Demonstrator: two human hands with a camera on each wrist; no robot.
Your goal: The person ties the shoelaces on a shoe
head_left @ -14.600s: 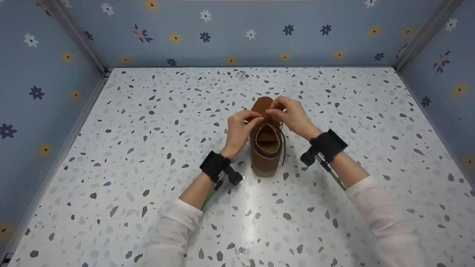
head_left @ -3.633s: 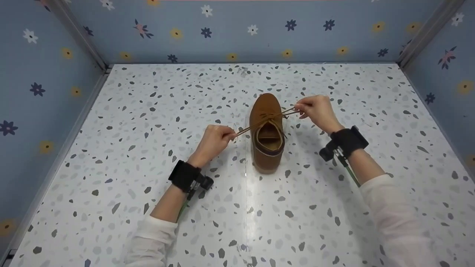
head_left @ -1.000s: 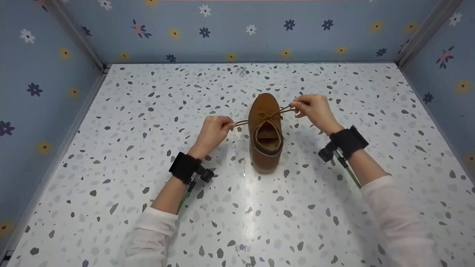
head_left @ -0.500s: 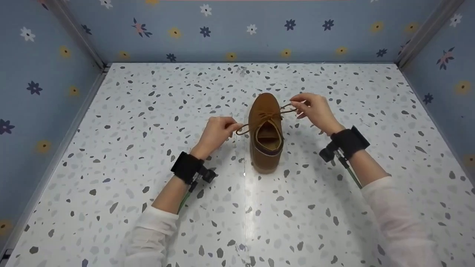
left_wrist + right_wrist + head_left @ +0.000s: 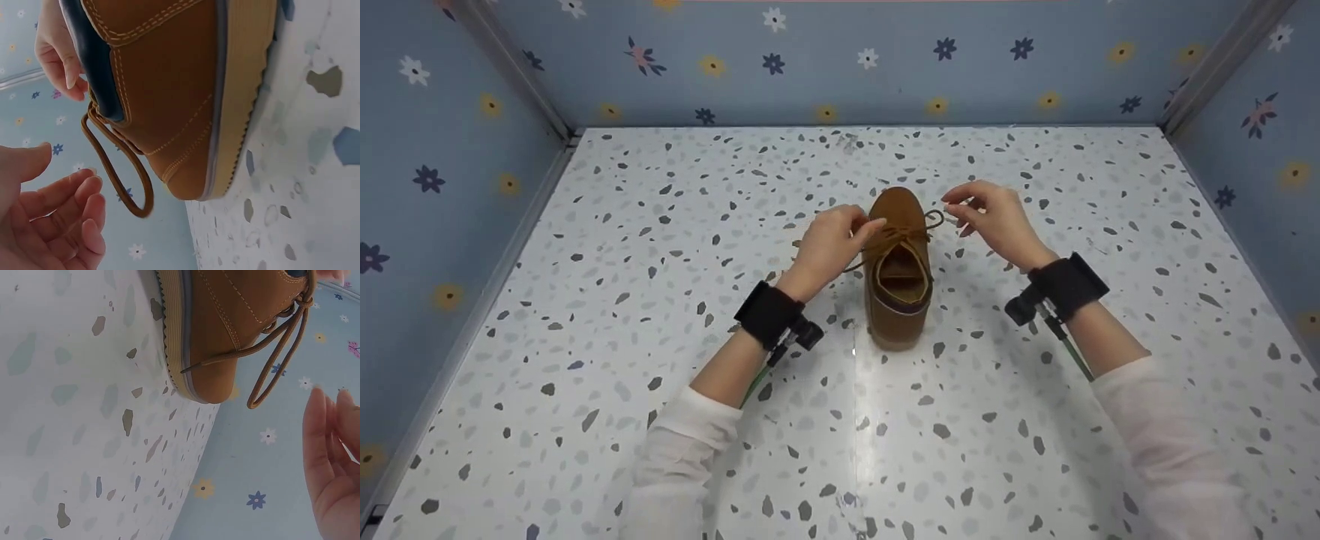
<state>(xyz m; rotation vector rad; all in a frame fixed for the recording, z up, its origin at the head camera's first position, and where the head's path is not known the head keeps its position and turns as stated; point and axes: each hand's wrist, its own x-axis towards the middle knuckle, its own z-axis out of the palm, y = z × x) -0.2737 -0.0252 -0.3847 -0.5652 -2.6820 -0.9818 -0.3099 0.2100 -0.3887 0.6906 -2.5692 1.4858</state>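
A brown lace-up shoe [image 5: 898, 322] stands upright on the speckled surface, toe pointing away from me. Its shoelace [image 5: 897, 238] is tied in a bow, with one loop out to each side. In the left wrist view the near loop [image 5: 143, 191] hangs free, apart from my left hand [image 5: 50, 214], whose fingers are loosely bent around nothing. From the head view, my left hand [image 5: 832, 240] is over the shoe's left front. My right hand [image 5: 994, 217] hovers right of the shoe, fingers parted, and the right loop [image 5: 270, 377] dangles clear of it, beside a loose lace end [image 5: 214, 359].
The white speckled tabletop [image 5: 622, 315] surrounds the shoe. Blue flowered panels [image 5: 840, 67] stand at the back and both sides. Each wrist wears a black strap [image 5: 769, 315] with a small camera and a green cable.
Both hands pulled the lace loops outward, then let them go. My left hand has since moved right and away from me, over the shoe; my right hand stayed nearly in place, its fingers spreading.
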